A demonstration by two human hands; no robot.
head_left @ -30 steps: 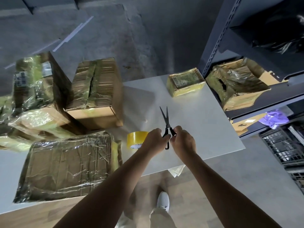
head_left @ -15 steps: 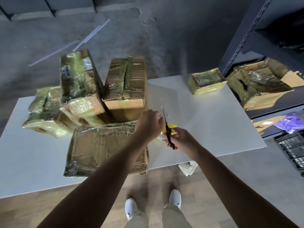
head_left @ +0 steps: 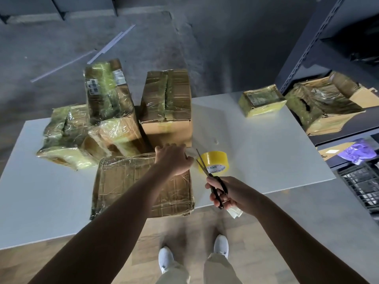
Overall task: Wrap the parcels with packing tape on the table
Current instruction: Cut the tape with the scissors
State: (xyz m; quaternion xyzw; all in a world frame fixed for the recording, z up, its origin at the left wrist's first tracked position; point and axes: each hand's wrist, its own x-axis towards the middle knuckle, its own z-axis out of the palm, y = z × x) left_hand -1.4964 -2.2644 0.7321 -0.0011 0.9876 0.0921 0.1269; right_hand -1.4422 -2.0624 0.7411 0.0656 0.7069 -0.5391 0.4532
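The right hand (head_left: 231, 194) gripped the scissors (head_left: 206, 170), blades slightly apart. The left hand (head_left: 174, 160), fingers spread, lay at the far corner of the flat parcel (head_left: 123, 181) at the table (head_left: 276, 152) edge. The parcel looked stiff, film-slick and probably light, and would be best held by its edges. The tape (head_left: 217, 158) sat just beside it, and more parcels (head_left: 167, 105) stood behind.

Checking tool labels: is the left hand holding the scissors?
No, the right hand grips the scissors, while the left hand lies open over the flat parcel.

Dim scene, table (head_left: 266, 140) brightest; glare on tape-wrapped parcels (head_left: 110, 95); fisheye bending at edges.
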